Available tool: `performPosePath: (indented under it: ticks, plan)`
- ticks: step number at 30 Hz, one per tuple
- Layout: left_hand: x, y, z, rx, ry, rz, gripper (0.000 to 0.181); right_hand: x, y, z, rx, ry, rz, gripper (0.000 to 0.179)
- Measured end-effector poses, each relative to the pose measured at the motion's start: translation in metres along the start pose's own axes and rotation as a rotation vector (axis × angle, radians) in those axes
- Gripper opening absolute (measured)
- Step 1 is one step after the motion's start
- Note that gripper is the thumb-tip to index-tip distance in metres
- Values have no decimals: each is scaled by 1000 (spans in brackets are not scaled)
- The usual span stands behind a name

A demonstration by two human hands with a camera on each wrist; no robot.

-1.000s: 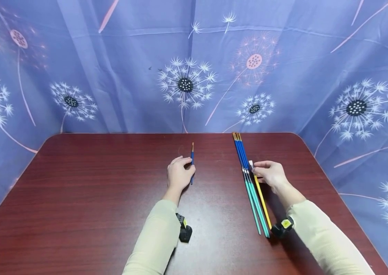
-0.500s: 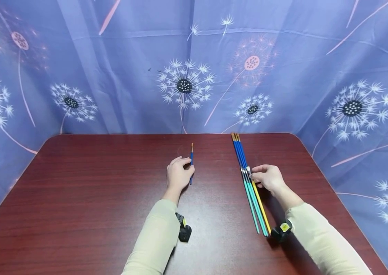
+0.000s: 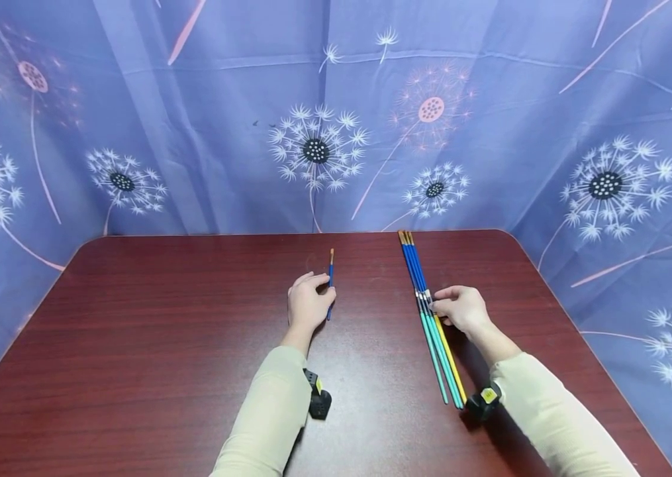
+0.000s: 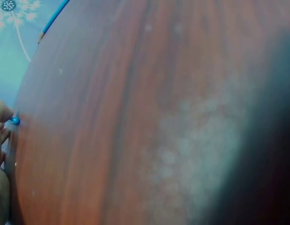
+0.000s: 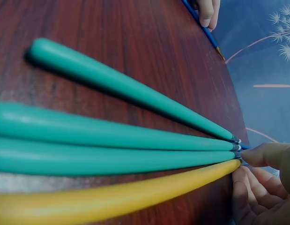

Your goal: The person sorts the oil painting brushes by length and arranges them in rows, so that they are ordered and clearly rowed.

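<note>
My left hand (image 3: 307,305) pinches a thin blue paintbrush (image 3: 331,270) that lies bristles-away near the table's middle. In the left wrist view, the brush's blue tip (image 4: 15,120) peeks out past the fingers. Farther right, my right hand (image 3: 465,310) grips a yellow-handled paintbrush (image 3: 451,358) near its bristle end. That brush lies along the right side of three green paintbrushes (image 3: 434,344), as the right wrist view also shows, where thumb and fingers of the right hand (image 5: 266,183) meet at its far end. The white bristle ends are partly behind the fingertips.
Several blue paintbrushes (image 3: 416,265) with brown bristles lie side by side beyond the green ones, reaching the back edge of the dark red wooden table (image 3: 151,331). A blue dandelion-print curtain (image 3: 222,132) hangs right behind it. Both wrists wear black cameras.
My right hand has slid the yellow paintbrush left and slightly toward me, up against the green ones. The left hand and its blue brush have stayed in place.
</note>
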State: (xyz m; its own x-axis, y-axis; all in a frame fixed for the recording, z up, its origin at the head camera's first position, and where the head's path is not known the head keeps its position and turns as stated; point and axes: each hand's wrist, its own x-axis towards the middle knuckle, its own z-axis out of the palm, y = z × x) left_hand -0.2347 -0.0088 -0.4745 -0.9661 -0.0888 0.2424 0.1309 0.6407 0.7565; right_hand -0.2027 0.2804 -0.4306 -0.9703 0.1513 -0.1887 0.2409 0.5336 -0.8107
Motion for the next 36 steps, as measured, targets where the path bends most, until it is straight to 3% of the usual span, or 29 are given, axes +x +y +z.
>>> performPosePath:
  ticks: [14, 20, 28, 36]
  plan:
    - [1, 5, 2, 27, 35, -31, 30, -3, 4, 2, 12, 37, 22, 34]
    - [1, 8, 3, 25, 106, -45, 25, -3, 7, 3, 4, 48, 19, 34]
    - [3, 9, 5, -37, 160, -110, 22, -4, 9, 4, 27, 55, -7, 32]
    - [3, 8, 4, -55, 179, -135, 21, -5, 9, 4, 37, 51, 5, 32]
